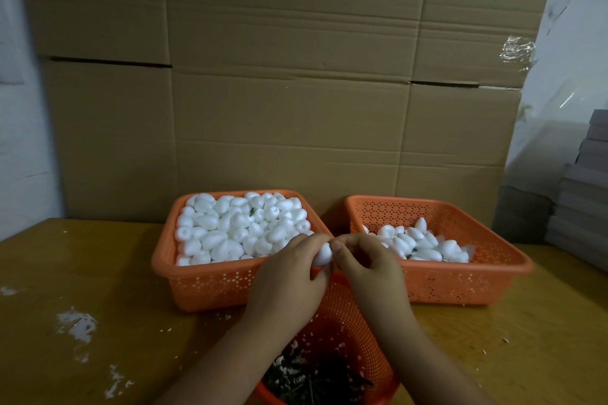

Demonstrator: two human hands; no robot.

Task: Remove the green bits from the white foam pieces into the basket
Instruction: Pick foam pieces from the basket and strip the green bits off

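on the desk [82, 273], at far left, a full orange basket [164, 256] of white foam eggs [230, 227] is seen. just in front, one foam egg [323, 254] is gripped by the left hand [289, 276], its long axis roughly upright. its top is pinched by the right hand [368, 265], touching. directly below the hands, the scrap basket [362, 339] of green bits [312, 378] is placed; the sorted basket [460, 273] lies right.

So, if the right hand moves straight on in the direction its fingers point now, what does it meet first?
The right hand points up-left, fingertips at the white foam piece held by the left hand. It would meet that piece first, probably at once. Beyond lies the full basket, though depth is unclear.
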